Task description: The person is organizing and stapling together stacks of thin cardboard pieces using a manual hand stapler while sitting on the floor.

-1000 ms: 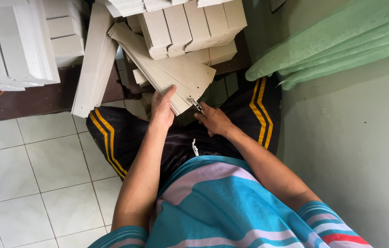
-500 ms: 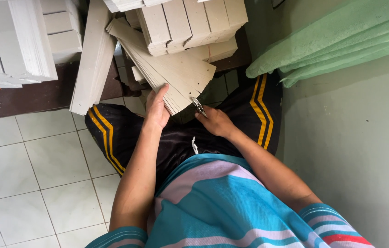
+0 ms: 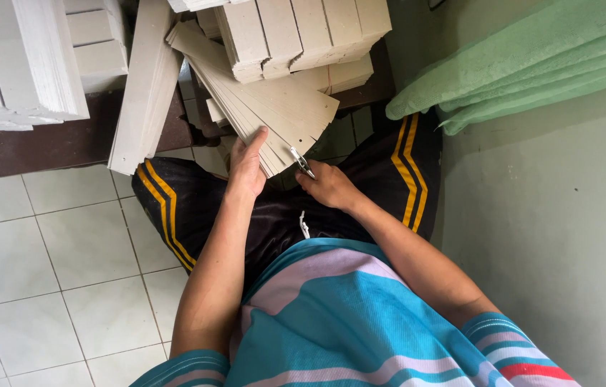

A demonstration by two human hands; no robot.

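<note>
A fanned stack of grey cardboard strips (image 3: 274, 107) slants down from the upper left toward my lap. My left hand (image 3: 247, 166) grips the stack's lower edge, thumb laid on top. Just to its right, my right hand (image 3: 326, 185) holds a small metal tool (image 3: 301, 162), and the tool's tip touches the near corner of the strips. Small holes show near that corner. Both hands rest above my black shorts (image 3: 281, 215) with yellow side stripes.
Bundles of cut cardboard blocks (image 3: 303, 32) sit behind the strips. White stacked sheets (image 3: 20, 61) lie on a dark low table (image 3: 52, 143) at the left, with a white board (image 3: 147, 86) leaning beside them. A green cloth (image 3: 525, 64) lies at right. White tiled floor (image 3: 45, 251) is at left.
My left hand has shifted slightly along the stack's edge and my right hand with the tool stays at the corner. The view has barely moved.
</note>
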